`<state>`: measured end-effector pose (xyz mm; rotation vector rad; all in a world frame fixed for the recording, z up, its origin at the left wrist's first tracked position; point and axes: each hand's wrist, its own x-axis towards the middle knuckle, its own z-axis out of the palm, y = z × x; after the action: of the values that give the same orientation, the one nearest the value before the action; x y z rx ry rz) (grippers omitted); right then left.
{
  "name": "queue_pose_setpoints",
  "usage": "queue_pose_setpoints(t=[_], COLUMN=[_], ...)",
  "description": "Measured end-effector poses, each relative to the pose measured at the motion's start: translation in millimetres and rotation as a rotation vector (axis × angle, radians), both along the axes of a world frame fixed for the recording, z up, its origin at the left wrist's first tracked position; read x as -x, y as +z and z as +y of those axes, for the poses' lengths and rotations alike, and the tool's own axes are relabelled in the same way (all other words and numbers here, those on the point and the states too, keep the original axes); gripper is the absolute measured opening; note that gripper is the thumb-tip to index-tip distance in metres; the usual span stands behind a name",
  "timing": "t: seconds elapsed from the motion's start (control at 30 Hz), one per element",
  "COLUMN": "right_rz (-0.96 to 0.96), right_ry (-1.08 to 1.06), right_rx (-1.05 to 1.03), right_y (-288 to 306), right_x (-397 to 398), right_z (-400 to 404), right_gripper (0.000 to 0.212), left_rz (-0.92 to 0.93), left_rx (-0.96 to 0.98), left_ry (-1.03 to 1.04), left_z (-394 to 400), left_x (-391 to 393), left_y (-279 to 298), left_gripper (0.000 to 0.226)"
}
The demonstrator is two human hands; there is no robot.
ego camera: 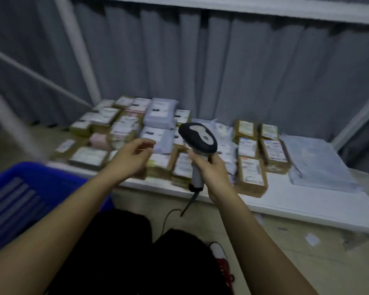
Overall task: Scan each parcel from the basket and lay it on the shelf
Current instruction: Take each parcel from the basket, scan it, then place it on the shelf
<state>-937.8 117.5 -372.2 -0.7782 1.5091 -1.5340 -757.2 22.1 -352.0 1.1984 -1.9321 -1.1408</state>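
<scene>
Gripping scanner (197, 143), right hand (209, 169); parcel labels (251, 169) unreadable

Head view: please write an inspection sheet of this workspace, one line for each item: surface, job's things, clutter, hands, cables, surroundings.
Surface: white shelf, low, with bare space along its front right edge.
Job's things: many labelled parcels lie flat in rows on the shelf; blue basket at lower left, contents blurred; scanner held upright above the parcels.
Clutter: clear plastic bags on the shelf's right end; paper scraps on the floor.
Hands: left hand holds nothing, fingers loosely curled; right hand grips the scanner's handle.
Cables: black scanner cable hangs to the floor.
Surroundings: grey curtain behind; white frame posts.
</scene>
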Motion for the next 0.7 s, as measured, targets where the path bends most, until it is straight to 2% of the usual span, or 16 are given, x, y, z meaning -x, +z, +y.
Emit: queue_pose_setpoints(t=[0.1,0.23,0.4,0.53,0.63,0.7], right_rz=[0.018,0.048,0.078,0.155,0.187,0.182], right_ry=[0.172,0.392,0.629,0.769,0.817,0.836], right_rx=[0.054,0.100,-0.008,-0.199,-0.267,-0.279], right_y=[27,42,4,-45,-75,-88], right_x=[-84,-211,-346,-399,-415,-421], right_z=[-26,-56,-60,-42,-29,-26], right_gripper=[0.034,0.018,0.018,0.030,0.020,0.020], left_rz=[0.126,0.143,0.139,0.108,0.022,-0.042], left_rx=[-0.046,-0.112,-0.291,-0.485,-0.579,-0.611], left_ry=[0.194,0.503,0.747,0.856,0.941,1.016], left_z=[13,45,89,119,133,139], left_x=[-116,-247,-350,-406,-437,-452], left_y=[5,-16,-64,-116,-152,-174], left_gripper=[0.022,0.019,0.016,0.011,0.008,0.015])
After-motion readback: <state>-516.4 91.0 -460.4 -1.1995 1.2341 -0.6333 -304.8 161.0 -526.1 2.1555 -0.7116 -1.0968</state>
